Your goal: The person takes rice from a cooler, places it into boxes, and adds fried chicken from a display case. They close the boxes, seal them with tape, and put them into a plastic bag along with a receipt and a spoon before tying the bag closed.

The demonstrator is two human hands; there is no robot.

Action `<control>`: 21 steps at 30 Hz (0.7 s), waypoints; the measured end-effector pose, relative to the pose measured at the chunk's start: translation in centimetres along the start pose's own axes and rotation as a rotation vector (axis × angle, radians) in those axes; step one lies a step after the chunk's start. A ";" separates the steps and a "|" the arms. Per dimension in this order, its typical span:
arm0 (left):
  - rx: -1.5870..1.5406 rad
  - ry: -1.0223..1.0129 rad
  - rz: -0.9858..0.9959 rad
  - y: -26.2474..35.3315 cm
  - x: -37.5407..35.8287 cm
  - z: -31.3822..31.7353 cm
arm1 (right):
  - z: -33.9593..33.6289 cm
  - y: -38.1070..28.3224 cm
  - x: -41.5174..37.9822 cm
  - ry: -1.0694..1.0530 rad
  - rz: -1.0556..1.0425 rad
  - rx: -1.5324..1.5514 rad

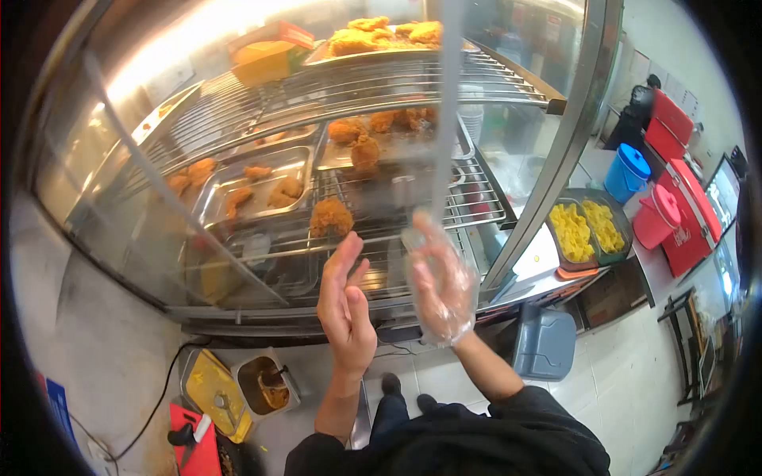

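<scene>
My left hand [347, 313] is bare and raised in front of the glass food warmer, its fingers slightly bent and apart, with nothing in it. Just beyond its fingertips lies a piece of fried chicken [331, 217]. My right hand [444, 289] wears a clear plastic glove; its fingers are curved and apart, slightly blurred, and no item shows in them. Behind the hands, a metal tray [325, 159] on the wire rack bears more fried chicken [364, 151]. To its left, another tray [262, 216] holds several smaller pieces.
The upper wire shelf [214, 119] carries a tray of fried chicken [373, 40] and a yellow box [262, 62]. Right of the warmer stand yellow food containers [573, 232], a blue bucket [627, 173] and a pink bucket [657, 213]. A grey bin [545, 343] stands below. A person [635, 115] is far back.
</scene>
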State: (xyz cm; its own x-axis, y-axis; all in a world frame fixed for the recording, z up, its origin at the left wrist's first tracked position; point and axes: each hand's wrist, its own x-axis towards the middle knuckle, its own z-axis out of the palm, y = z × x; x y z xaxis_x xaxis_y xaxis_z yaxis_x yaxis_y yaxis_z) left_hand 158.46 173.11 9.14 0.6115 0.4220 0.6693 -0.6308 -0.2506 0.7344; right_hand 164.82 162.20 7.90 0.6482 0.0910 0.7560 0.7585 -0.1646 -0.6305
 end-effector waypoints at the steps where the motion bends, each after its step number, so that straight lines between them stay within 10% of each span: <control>1: -0.013 -0.017 -0.008 -0.6 0.6 -0.1 | 0.3 1.2 -1.9 0.041 0.166 0.031; 5: -0.001 -0.015 0.046 -2.3 2.8 -1.4 | 3.8 14.8 -7.4 0.165 0.496 0.013; 9: 0.148 0.098 0.078 -2.8 3.9 -4.6 | 12.0 28.9 1.3 0.065 0.037 -0.595; 14: 0.173 0.122 0.071 -3.2 4.5 -7.9 | 16.7 30.8 11.4 -0.407 0.156 -1.062; 21: 0.160 0.152 0.072 -3.4 5.1 -9.3 | 15.5 28.6 10.1 -0.161 0.051 -0.695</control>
State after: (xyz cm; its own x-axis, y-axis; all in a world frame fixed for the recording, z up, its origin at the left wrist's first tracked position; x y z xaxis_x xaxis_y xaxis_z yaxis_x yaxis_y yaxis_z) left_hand 159.29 184.18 9.04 0.4809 0.5215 0.7048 -0.5793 -0.4144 0.7019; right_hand 194.12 173.68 -5.20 0.7239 0.2013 0.6599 0.5434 -0.7556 -0.3656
